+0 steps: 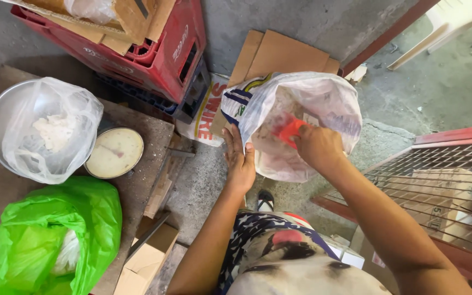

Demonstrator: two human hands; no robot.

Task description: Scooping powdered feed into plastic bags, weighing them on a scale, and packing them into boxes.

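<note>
My left hand (240, 161) grips the near rim of a large white woven sack (323, 101) and holds it open. My right hand (318, 146) reaches into the sack's mouth and holds a red scoop (288, 131), which dips down inside. The sack stands on the concrete floor against flattened brown cardboard (285, 54). What the scoop touches inside the sack is hidden by the plastic lining.
A wooden table on the left carries a metal bowl lined with a clear bag of white powder (45, 128), a round dial scale (114, 153) and a green plastic bag (55, 235). Red crates (159, 49) stand behind. A red wire rack (443, 175) with boxes is on the right.
</note>
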